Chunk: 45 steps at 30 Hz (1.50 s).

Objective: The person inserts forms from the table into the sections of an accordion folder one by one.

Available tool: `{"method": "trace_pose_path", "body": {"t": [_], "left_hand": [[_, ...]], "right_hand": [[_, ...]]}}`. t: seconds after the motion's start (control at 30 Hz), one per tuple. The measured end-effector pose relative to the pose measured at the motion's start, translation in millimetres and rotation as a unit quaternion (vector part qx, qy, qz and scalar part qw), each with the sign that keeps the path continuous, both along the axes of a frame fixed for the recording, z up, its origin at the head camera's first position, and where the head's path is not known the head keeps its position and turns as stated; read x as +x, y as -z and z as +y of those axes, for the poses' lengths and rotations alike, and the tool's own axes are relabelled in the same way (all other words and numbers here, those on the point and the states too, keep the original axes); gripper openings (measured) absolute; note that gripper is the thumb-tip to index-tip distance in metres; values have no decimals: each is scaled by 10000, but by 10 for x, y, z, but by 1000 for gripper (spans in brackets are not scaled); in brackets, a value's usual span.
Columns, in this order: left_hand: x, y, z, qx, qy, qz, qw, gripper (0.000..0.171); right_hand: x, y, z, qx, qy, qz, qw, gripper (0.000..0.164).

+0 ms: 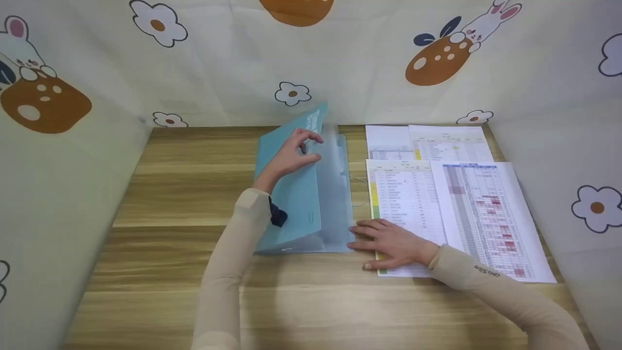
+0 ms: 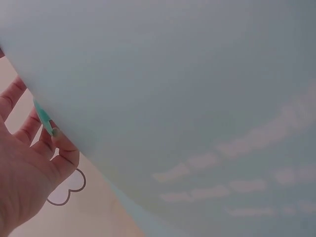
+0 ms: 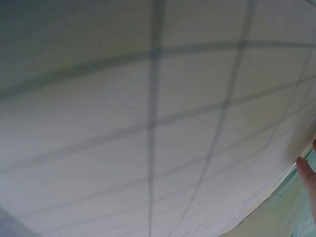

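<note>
A light blue plastic folder (image 1: pixel 286 194) lies on the table with its front cover tilted partly up and a translucent sheet under it. My left hand (image 1: pixel 297 154) pinches the cover's free edge between thumb and fingers. In the left wrist view, the pale cover (image 2: pixel 187 98) fills most of the picture, and a small teal piece (image 2: pixel 43 117) shows between the fingers. My right hand (image 1: pixel 396 243) rests with spread fingers on a printed sheet (image 1: pixel 408 199), its fingertips by the folder's right edge. White gridded paper (image 3: pixel 123 148) fills most of the right wrist view.
Another printed sheet (image 1: pixel 491 214) with a coloured table lies at the right, and more sheets (image 1: pixel 452 143) lie behind. Thin cords (image 1: pixel 359 180) show between folder and papers. A patterned cloth (image 1: pixel 233 73) surrounds the wooden table (image 1: pixel 184 194) at back and sides.
</note>
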<state>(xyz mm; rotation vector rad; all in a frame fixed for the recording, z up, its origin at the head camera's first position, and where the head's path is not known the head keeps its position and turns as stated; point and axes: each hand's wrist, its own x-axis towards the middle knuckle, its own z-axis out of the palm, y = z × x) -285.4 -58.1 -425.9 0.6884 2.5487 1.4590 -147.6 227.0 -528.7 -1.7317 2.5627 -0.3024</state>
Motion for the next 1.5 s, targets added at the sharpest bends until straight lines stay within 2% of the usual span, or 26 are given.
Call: {"method": "trace_pose_path", "body": {"t": [0.2,0.4,0.57,0.73,1.0,1.13,1.3,1.4,1.5], "left_hand": [[20,5,-2,-64,-65,-51,9999,32],[23,14,-11,1,-46,-38,10000,32],[18,9,-1,14,-18,-21,10000,34],[16,1,14,53,42,-30,10000,34],[5,19,16,126,157,124,9997,32],[3,14,10,74,134,115,9998,34],[-3,13,7,17,74,60,10000,35],[0,14,9,-36,21,-21,10000,34],[1,15,13,-76,-18,-91,9999,35]], "right_hand": [[-10,-33,-8,-9,118,-52,9999,57],[-115,-186,57,-479,386,-46,9981,55],[-268,-415,237,-937,989,29,9907,52],[-373,-603,487,-1492,1677,-81,9745,53],[-387,-765,896,-2065,2854,-830,9322,50],[-383,-817,1106,-2444,3236,-1058,9079,48],[-377,-886,1381,-2823,3644,-1109,8804,45],[-350,-930,1535,-2882,4059,-1406,8558,45],[-297,-965,1683,-2826,4578,-2201,8137,50]]}}
